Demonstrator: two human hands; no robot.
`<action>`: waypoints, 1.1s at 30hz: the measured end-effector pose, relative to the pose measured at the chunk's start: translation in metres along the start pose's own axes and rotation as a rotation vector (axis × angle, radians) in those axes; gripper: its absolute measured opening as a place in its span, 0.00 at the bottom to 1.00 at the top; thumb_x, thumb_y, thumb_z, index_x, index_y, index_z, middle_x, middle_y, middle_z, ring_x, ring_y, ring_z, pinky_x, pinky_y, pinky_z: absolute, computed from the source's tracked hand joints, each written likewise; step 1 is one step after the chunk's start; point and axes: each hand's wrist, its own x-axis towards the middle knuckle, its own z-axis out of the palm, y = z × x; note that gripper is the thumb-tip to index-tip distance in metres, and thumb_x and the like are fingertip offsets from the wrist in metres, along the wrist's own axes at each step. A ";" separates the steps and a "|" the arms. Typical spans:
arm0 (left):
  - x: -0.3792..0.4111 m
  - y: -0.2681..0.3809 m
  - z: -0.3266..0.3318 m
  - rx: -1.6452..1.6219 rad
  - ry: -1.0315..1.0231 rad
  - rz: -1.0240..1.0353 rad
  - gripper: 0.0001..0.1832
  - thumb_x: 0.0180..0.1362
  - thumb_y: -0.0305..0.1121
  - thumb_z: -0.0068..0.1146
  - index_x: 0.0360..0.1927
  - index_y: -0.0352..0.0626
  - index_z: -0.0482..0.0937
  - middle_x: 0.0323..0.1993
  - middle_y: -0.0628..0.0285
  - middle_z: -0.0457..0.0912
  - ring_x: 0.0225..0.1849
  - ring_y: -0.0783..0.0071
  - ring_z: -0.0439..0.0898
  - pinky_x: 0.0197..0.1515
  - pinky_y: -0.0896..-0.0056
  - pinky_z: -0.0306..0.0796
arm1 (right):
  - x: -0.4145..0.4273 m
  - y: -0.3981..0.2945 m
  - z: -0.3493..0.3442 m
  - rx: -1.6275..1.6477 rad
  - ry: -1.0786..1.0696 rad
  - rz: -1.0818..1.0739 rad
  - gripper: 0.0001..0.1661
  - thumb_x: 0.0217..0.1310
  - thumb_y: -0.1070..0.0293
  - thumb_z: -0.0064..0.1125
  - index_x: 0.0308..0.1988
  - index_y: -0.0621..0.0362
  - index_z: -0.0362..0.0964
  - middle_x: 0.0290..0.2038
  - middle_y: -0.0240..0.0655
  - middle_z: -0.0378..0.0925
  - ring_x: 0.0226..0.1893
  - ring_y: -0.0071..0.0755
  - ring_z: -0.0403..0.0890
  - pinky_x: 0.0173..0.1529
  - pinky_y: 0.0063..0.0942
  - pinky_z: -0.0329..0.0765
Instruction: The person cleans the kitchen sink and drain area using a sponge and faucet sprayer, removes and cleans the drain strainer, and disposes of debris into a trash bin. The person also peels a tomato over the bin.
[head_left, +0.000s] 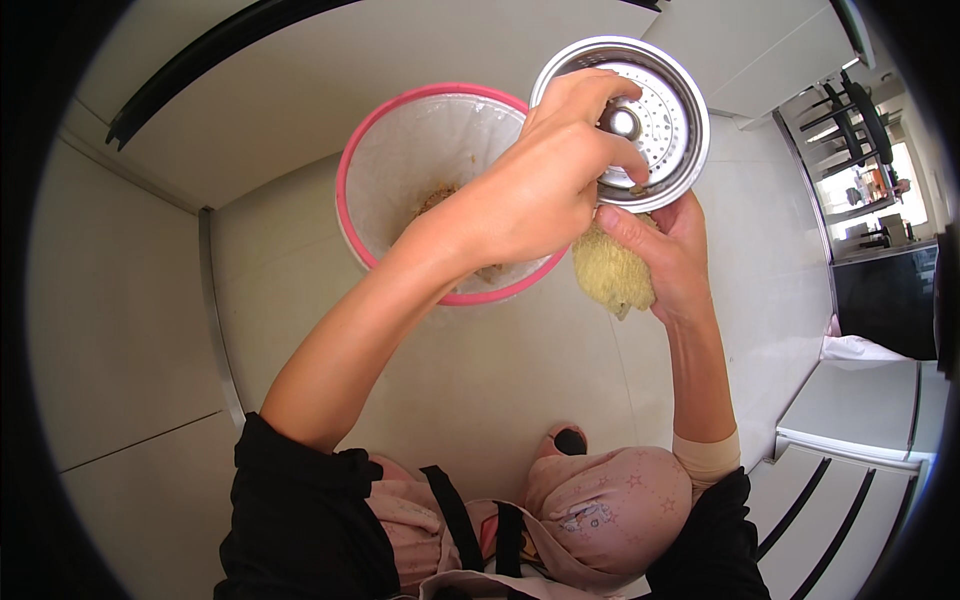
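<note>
A round metal sink strainer basket (664, 112) with a perforated bottom and a central knob is held up at the upper right. My left hand (559, 165) reaches across it, with fingers curled inside the basket beside the knob. My right hand (671, 251) supports the basket from below and grips a yellow-green cloth (615, 270) under its rim. A small brown scrap lies on the basket's inner edge near my left fingertip. Behind my left forearm stands a waste bin (343, 176) with a pink rim and a pale liner, with brown scraps inside.
Pale cabinet fronts (300, 90) with a black handle strip (217, 56) rise behind the bin. More cabinet panels (127, 300) stand at the left. Light floor tiles (510, 367) lie below my arms. At the right are drawers (799, 510) with black handles and a dark panel (885, 300).
</note>
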 end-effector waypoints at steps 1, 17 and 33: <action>0.000 0.000 0.000 0.018 0.012 0.000 0.22 0.47 0.11 0.42 0.40 0.38 0.84 0.65 0.50 0.63 0.68 0.48 0.59 0.67 0.57 0.58 | 0.000 0.000 0.000 -0.008 0.003 -0.002 0.32 0.55 0.76 0.64 0.59 0.64 0.62 0.50 0.39 0.76 0.50 0.30 0.78 0.53 0.30 0.77; -0.002 -0.007 -0.007 0.327 0.155 0.152 0.14 0.41 0.14 0.58 0.34 0.37 0.82 0.58 0.60 0.74 0.62 0.54 0.66 0.57 0.57 0.67 | 0.002 -0.005 -0.016 0.026 -0.250 0.119 0.41 0.55 0.61 0.61 0.64 0.64 0.57 0.53 0.45 0.74 0.41 0.32 0.82 0.44 0.29 0.80; -0.014 -0.035 -0.037 0.466 0.387 0.013 0.31 0.38 0.06 0.48 0.44 0.46 0.85 0.62 0.59 0.68 0.56 0.57 0.68 0.49 0.65 0.70 | 0.075 -0.060 0.036 -0.474 -0.066 -0.188 0.20 0.54 0.77 0.47 0.49 0.70 0.70 0.38 0.36 0.79 0.37 0.22 0.77 0.44 0.26 0.76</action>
